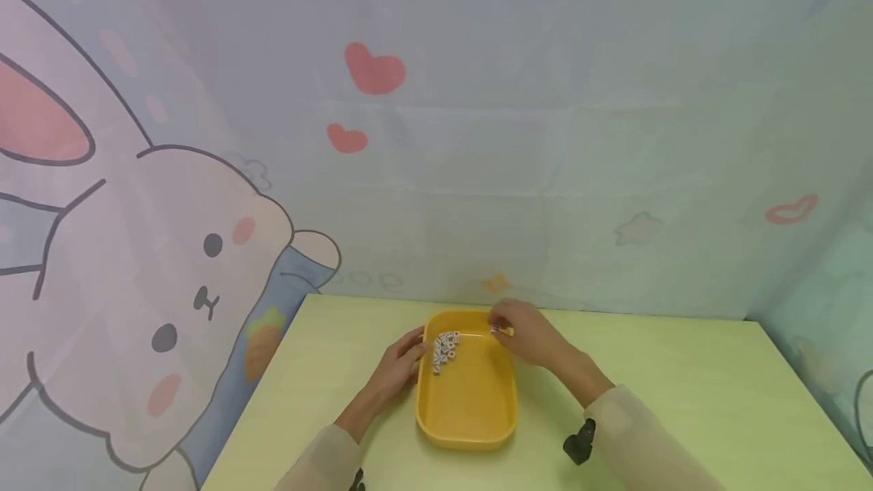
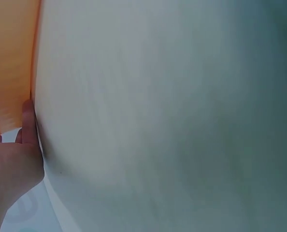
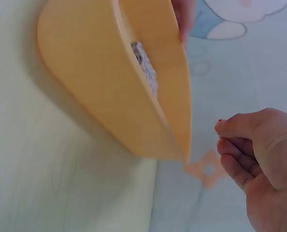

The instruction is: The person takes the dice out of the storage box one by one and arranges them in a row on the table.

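Note:
Small white cubes (image 1: 443, 350) with dark marks lie in a loose cluster at the left of the yellow tray (image 1: 467, 408). My left hand (image 1: 394, 366) rests against the tray's left side, its fingers relaxed along the rim and outer wall; the left wrist view shows this hand (image 2: 13, 164) beside the orange-looking wall. Above the tray's back right corner, my right hand (image 1: 535, 336) pinches a small white piece (image 1: 495, 329). In the right wrist view only a bit of that piece (image 3: 220, 121) shows at the fingertips of my right hand (image 3: 262, 154).
The tray stands on a pale yellow-green table (image 1: 655, 392). A cloth backdrop (image 1: 546, 135) with a rabbit, hearts and stars hangs behind the table's back edge. At the far right is a dark cable (image 1: 861, 415).

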`<state>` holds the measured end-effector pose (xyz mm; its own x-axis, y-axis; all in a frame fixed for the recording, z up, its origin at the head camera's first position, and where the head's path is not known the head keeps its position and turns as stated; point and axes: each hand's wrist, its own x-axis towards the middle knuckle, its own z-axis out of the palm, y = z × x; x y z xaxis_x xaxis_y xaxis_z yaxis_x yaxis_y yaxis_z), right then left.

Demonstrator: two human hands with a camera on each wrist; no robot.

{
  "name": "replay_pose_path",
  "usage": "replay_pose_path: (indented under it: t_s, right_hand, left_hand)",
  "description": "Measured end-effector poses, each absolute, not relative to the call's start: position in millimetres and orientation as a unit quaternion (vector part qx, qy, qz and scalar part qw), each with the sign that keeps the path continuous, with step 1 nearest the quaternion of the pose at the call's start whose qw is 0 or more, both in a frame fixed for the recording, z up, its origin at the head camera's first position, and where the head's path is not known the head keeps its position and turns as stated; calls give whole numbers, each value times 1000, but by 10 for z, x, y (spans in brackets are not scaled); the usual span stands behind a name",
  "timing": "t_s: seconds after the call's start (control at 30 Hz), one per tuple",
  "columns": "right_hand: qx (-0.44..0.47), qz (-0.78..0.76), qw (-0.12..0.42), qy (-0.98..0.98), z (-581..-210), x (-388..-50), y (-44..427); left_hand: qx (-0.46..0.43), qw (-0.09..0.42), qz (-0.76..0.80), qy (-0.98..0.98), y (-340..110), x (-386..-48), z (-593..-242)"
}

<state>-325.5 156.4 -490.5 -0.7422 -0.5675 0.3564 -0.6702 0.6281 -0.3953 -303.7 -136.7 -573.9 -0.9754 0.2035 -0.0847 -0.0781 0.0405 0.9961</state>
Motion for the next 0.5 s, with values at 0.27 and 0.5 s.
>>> replay_pose_path:
  t_s: [0.27, 0.5]
  right_hand:
    - [306, 294, 65, -903, -5160, -3252, 2121]
    - [292, 331, 38, -896, -5599, -3235, 2299]
  left_hand:
    - [35, 106, 688, 717, -1361, -3044, -5756]
    - [53, 122, 699, 703, -1384, -3074, -5725]
